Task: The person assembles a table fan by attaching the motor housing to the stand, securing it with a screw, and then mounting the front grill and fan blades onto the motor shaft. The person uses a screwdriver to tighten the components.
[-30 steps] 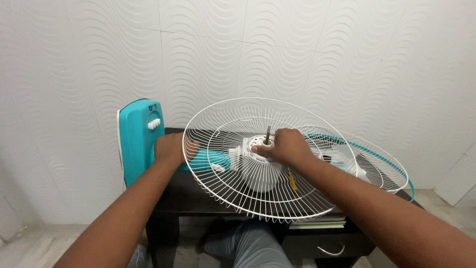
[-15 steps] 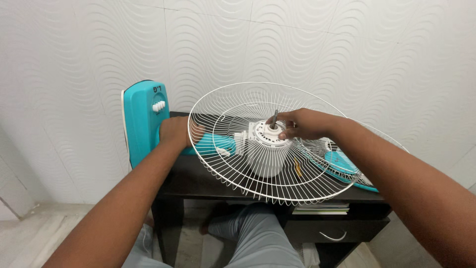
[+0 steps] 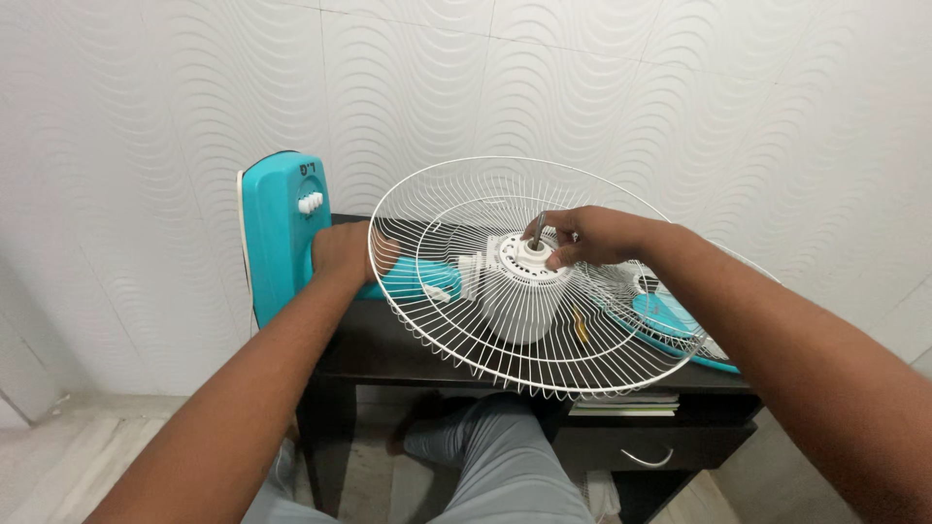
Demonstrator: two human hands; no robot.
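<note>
Head view is showing you pinching the white nut [image 3: 532, 250] at frame centre with your right hand [image 3: 582, 238] while your left hand [image 3: 342, 252] is gripping the teal neck [image 3: 413, 281] behind the wire guard [image 3: 505, 335], so a slipping grip is risking cross-threading.

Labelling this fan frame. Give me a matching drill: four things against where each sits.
1. white wire fan guard
2. turquoise fan base with white buttons
3. left hand
4. right hand

A. upright, at the desk's left end
B. on the turquoise neck
C. at the metal shaft
D. around the white motor housing

Pairs: 1-D, 2-A, 3-B, 4-C
</note>
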